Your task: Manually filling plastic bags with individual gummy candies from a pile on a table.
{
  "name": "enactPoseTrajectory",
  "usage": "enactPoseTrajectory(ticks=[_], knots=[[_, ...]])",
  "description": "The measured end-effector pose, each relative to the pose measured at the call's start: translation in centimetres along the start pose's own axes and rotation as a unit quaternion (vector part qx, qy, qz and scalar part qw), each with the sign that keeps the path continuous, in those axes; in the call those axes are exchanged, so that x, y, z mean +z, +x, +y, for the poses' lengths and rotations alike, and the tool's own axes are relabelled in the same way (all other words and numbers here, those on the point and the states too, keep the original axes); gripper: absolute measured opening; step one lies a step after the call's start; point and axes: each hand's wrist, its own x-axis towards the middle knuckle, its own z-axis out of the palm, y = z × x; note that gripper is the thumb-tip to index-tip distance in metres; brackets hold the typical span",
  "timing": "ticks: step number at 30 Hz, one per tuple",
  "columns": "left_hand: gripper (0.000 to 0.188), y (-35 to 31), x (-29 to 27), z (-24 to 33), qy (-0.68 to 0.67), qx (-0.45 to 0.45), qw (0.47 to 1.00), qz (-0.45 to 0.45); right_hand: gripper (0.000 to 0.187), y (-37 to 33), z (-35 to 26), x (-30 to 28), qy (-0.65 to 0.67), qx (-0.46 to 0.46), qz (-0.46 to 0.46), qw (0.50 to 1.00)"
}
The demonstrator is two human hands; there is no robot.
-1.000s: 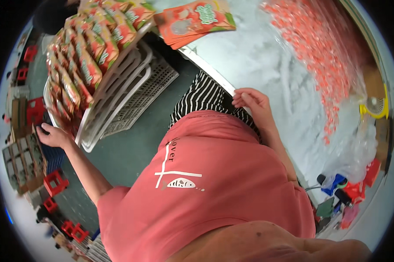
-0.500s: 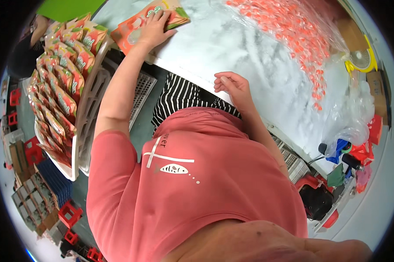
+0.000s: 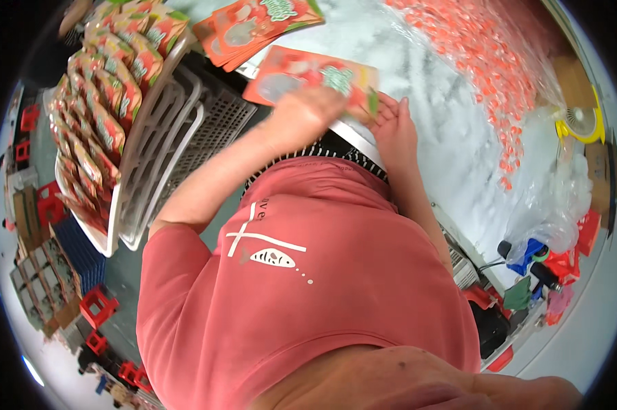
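A flat red-orange printed pouch [image 3: 291, 68] with a see-through window and a green edge is held over the table's near edge. My left hand [image 3: 308, 113] is closed on its lower side, its fingers partly smeared by motion. At the pouch's green end, my right hand [image 3: 396, 133] is cupped with fingers apart; whether it touches the pouch I cannot tell. Beyond lies a fanned stack of the same flat pouches [image 3: 250, 27] on the white table [image 3: 418, 89].
Many small orange-red wrapped pieces [image 3: 486, 75] spread over clear plastic at the far right. To the left, a white crate [image 3: 113, 225] holds rows of filled pouches [image 3: 117, 89]. Right of the table are a yellow fan [image 3: 582, 119] and clear plastic bags [image 3: 551, 205].
My left hand has come back from the stack toward my right hand, bringing one flat pouch along. My right hand has shifted slightly right and turned its fingers upward to the pouch's end.
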Motion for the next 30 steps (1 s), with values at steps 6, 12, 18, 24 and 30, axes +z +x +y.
enactPoseTrajectory(ticks=[6, 12, 18, 24, 30], knots=[[0.025, -2.3, 1.7, 2.8, -0.049, -0.026, 0.997, -0.044, 0.029, -1.7, -0.4, 0.6, -0.154, 0.012, 0.034, 0.987], [0.029, -3.0, 1.6, 3.1, -0.098, -0.013, 0.995, -0.032, 0.014, -1.8, -0.3, -1.2, -0.298, 0.008, 0.037, 0.954], [0.029, -1.5, 0.7, 4.5, -0.266, -0.227, 0.934, 0.075, 0.007, -3.7, 0.2, -0.4, -0.311, -0.039, -0.044, 0.949], [0.033, -1.6, 2.3, 3.8, -0.361, -0.326, 0.873, -0.027, 0.006, -3.9, 0.3, 1.0, -0.327, -0.029, -0.094, 0.940], [0.026, -0.9, 2.4, 3.6, -0.479, -0.349, 0.805, -0.036, 0.009, -3.8, 0.0, 0.8, -0.332, -0.032, -0.064, 0.941]])
